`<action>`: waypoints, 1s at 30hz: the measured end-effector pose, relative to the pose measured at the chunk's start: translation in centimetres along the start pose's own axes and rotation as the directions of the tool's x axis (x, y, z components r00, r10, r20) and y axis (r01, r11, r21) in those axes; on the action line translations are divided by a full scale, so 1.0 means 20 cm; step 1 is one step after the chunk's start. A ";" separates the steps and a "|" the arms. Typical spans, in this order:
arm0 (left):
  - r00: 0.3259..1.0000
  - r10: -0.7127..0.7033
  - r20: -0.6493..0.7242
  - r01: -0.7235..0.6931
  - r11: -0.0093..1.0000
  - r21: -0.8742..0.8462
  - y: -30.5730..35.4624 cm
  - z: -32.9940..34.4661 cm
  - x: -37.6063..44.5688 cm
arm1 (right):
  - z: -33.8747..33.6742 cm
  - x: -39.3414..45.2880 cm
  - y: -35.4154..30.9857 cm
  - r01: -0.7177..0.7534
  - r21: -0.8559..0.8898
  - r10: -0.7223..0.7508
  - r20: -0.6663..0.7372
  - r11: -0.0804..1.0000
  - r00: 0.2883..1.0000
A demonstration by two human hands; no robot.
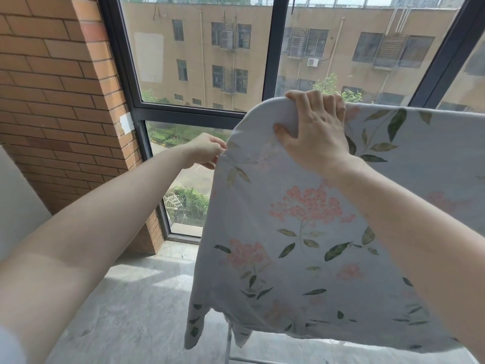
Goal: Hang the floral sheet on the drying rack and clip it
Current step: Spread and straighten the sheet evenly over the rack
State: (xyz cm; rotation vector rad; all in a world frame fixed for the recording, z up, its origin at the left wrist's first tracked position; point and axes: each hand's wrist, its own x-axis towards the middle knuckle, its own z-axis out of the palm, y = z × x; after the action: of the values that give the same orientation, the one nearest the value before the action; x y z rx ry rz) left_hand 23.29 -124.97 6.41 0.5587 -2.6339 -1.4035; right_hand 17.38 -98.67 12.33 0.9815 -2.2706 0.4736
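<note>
- Nearest to us, two bare forearms reached forward and up from the bottom corners of the view.
- We saw the right hand [319,132] on the top left corner of the floral sheet [301,232], its fingers curled over the upper edge and its thumb pressing the front face, so the cloth was gripped between them.
- The left hand [207,151] was at the sheet's left edge just below that corner, fingertips together pinching the hem (how much cloth it held we could not tell).
- The sheet hung in front of us over a line that the cloth hid; its top edge ran roughly level from the rounded left corner off to the right out of view, and its printed face, pink blossoms and green leaves, was turned towards us.
- Below the sheet's lower hem a grey metal leg of the drying rack [228,342] showed, standing on the grey floor [131,311].
- Further back stood a brick wall [57,88] at left and a dark-framed window [199,111].
</note>
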 end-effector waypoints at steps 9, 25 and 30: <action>0.973 0.029 -0.229 -0.092 0.959 -0.270 -0.17 0.10 -0.08 | -0.01 -0.02 0.02 0.024 0.006 -0.024 0.009 1.000 1.000; 0.968 0.046 -0.245 0.033 0.950 0.311 -0.65 0.38 -0.24 | 0.02 -0.14 -0.01 0.034 0.082 -0.034 -0.002 0.996 0.999; 0.953 0.009 -0.302 0.103 0.930 0.353 -0.69 0.36 -0.21 | 0.16 -0.48 -0.04 0.001 0.213 -0.001 0.000 0.977 1.000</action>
State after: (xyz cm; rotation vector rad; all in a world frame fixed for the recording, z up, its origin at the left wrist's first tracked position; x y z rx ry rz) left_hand 29.02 -124.73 -8.65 0.8062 -2.6462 -0.7555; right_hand 21.76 -95.84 3.71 1.0866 -2.2527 0.7285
